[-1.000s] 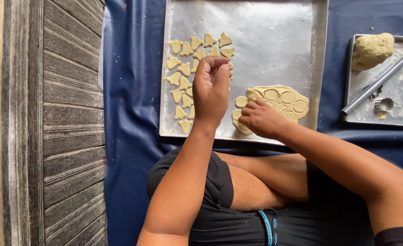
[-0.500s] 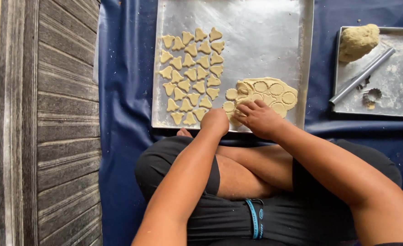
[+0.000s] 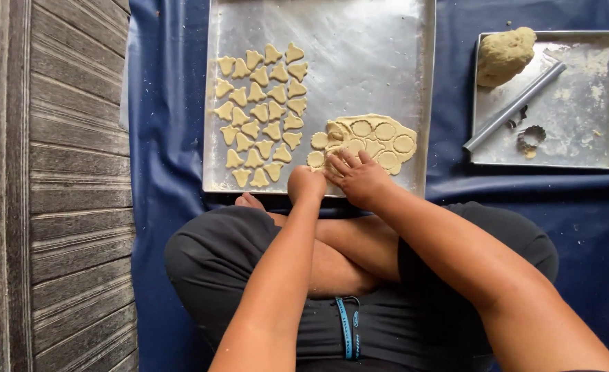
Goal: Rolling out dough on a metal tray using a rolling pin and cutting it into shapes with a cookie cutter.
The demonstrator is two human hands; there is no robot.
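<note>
Head view: a large shiny metal baking tray (image 3: pixel 387 41) is laid on a dark blue ground sheet (image 3: pixel 170 138) before the seated person. A flat pale sheet of rolled dough with cut outlines (image 3: pixel 376 138) lies at the tray's near right; small pale cut-out dough shapes (image 3: pixel 259 114) are ranked at its left — kept apart, presumably against sticking. The right hand (image 3: pixel 359 178) is spread, fingertips pressed on the dough sheet's near edge, steadying it. The left hand (image 3: pixel 306 182) is curled at the tray's rim — what it grips cannot be told.
</note>
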